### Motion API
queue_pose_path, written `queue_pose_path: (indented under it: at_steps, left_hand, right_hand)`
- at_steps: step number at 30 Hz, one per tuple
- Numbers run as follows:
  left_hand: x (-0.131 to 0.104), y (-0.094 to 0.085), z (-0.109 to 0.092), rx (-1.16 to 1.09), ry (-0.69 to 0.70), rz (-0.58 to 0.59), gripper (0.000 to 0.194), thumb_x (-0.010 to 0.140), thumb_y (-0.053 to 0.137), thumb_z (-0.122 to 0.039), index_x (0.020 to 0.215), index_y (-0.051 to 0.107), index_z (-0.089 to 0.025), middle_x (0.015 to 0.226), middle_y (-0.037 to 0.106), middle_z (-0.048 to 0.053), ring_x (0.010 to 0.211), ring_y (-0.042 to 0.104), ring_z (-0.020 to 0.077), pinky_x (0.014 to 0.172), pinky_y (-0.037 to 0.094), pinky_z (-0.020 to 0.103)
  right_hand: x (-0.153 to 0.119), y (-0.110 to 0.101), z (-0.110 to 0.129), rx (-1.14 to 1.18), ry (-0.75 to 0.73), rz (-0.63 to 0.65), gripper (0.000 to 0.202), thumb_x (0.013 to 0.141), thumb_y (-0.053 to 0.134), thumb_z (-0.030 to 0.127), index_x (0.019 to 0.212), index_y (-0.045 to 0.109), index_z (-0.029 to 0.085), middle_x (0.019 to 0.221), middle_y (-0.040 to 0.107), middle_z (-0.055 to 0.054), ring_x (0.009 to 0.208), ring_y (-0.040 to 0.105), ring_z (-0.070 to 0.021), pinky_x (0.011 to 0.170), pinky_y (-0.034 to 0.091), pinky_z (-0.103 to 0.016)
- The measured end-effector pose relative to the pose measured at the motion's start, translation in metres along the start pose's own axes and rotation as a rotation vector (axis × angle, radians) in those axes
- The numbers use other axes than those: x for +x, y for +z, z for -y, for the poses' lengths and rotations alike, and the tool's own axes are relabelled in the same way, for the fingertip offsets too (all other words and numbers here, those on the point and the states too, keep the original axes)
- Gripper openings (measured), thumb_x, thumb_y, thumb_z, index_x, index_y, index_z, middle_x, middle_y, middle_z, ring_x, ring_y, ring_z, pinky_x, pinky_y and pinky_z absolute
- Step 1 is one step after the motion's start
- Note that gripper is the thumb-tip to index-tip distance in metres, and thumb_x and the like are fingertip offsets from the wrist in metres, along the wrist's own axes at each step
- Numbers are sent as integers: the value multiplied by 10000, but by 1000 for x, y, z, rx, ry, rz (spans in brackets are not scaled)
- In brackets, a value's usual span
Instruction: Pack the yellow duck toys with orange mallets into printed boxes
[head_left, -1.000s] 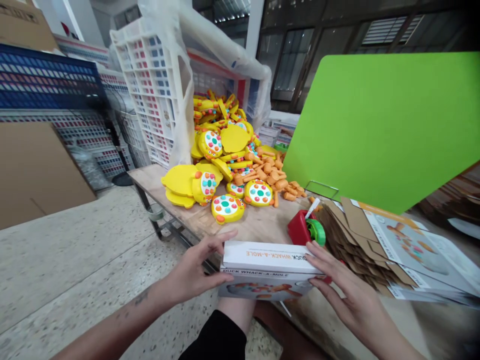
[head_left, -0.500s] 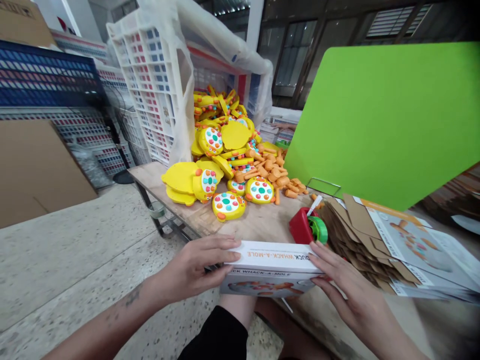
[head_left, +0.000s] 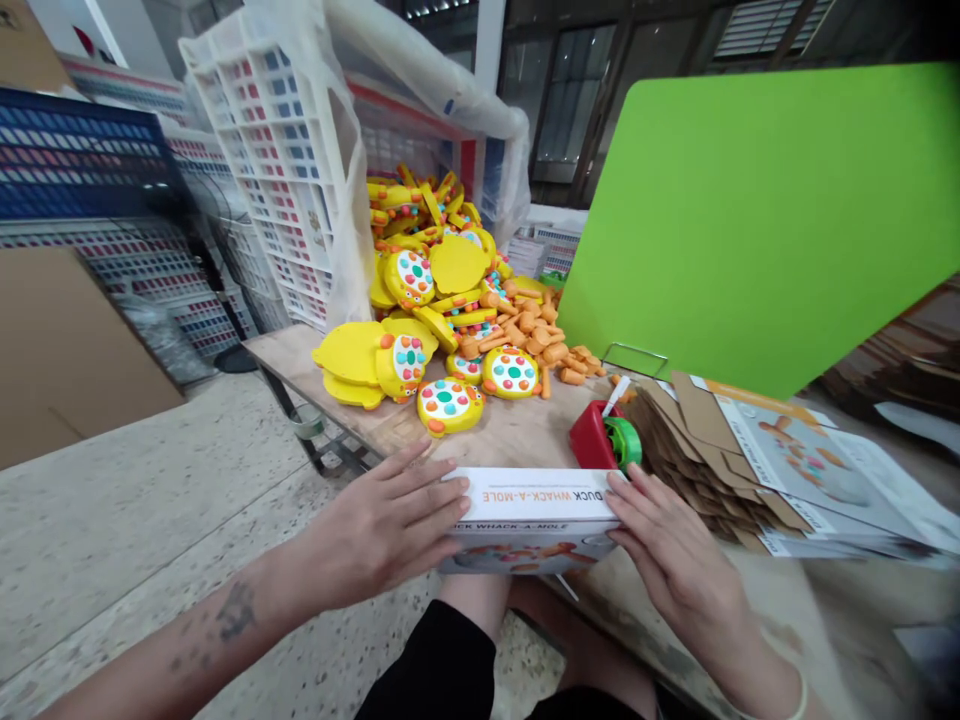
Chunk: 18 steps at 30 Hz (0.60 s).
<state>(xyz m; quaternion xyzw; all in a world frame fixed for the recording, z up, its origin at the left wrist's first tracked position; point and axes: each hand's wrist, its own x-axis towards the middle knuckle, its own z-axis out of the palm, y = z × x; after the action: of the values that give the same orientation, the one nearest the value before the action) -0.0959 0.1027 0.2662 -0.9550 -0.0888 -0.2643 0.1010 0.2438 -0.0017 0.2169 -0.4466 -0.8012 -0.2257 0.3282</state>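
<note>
A white printed toy box [head_left: 536, 497] lies between my hands at the near edge of the table, its lettering upside down to me. My left hand [head_left: 390, 520] grips its left end, fingers over the top face. At the other end my right hand [head_left: 671, 535] holds the right side, fingertips on the top corner. Both thumbs are mostly hidden. Just beyond the box sits a red tape dispenser [head_left: 589, 436] with a green roll of tape [head_left: 622, 442]. Yellow duck toys [head_left: 451, 405] with coloured buttons lie farther back.
A white crate [head_left: 285, 165] lies tipped on the table [head_left: 517, 440], duck toys spilling out. Orange toy hammers [head_left: 540, 335] are heaped beside them. Flattened boxes [head_left: 750, 470] are stacked at right, before a large green board [head_left: 750, 230]. Blue crates [head_left: 75, 150] stand at left.
Both hands stay on the box. My left hand has shifted its fingers and lies flatter across the left end. The whole view has shifted slightly.
</note>
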Motion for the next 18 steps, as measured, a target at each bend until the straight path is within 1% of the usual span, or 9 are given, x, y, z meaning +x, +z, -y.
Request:
queue_pose_path:
  at_steps: [2,4,5,6,8,10,11,15,18]
  left_hand:
    - [22,2,-6,-50,-29,24,365,1003,602,-324,1315,593,-135,1261,725,120,1242,637,312,1187,372,563]
    - [47,7,-9,-140,-42,123,520,985,620,-404,1428,521,-151,1368,655,163,1264,615,346,1113,456,559]
    - [58,10,-10,-190,-46,184,557,981,625,-411,1466,491,-170,1420,614,172,1282,601,346,1088,484,534]
    - [67,14,-10,-234,-50,239,553,984,624,-390,1481,483,-193,1459,582,170,1297,591,338,1077,497,505]
    - [79,21,-7,-293,-57,328,481,1002,596,-295,1471,508,-228,1504,545,145,1321,575,313,1090,488,466]
    - [82,26,-4,-315,-63,367,448,1014,556,-225,1460,526,-248,1525,528,122,1338,558,301,1111,463,468]
    - [81,28,-3,-321,-63,372,448,1017,548,-221,1463,524,-255,1533,520,117,1345,549,300,1118,453,474]
    - [79,29,1,-332,-16,350,407,1035,505,-238,1438,555,-266,1513,535,125,1322,558,305,1095,464,493]
    - [79,30,1,-312,12,328,383,1042,489,-253,1414,577,-253,1473,568,135,1262,593,303,1050,506,485]
  right_hand:
    - [1,0,2,-12,7,-22,564,918,623,31,1453,503,167,1325,668,-161,1442,449,-258,1170,403,-465]
    - [0,0,3,12,45,-23,500,922,617,38,1400,551,171,1324,663,-169,1398,504,-272,1116,471,-466]
    - [-1,0,3,32,78,-17,473,928,613,48,1383,561,169,1329,658,-172,1368,538,-268,1088,504,-453]
    - [-2,1,3,54,117,-15,453,934,610,61,1372,563,165,1333,656,-173,1339,568,-261,1065,529,-436]
    - [-4,2,3,100,186,-19,417,942,612,86,1350,563,159,1342,655,-171,1301,604,-241,1039,557,-403]
    - [-6,4,2,132,217,-35,374,941,624,100,1306,581,165,1339,663,-165,1301,606,-236,1038,562,-397]
    - [-6,5,2,136,213,-40,350,939,627,98,1280,595,174,1328,673,-158,1303,604,-237,1045,558,-409]
    - [-5,6,1,108,172,-49,314,942,616,83,1238,609,184,1263,715,-140,1283,621,-250,1068,539,-475]
    - [-5,8,2,95,165,-61,311,944,617,93,1240,606,187,1275,710,-143,1288,618,-256,1066,540,-484]
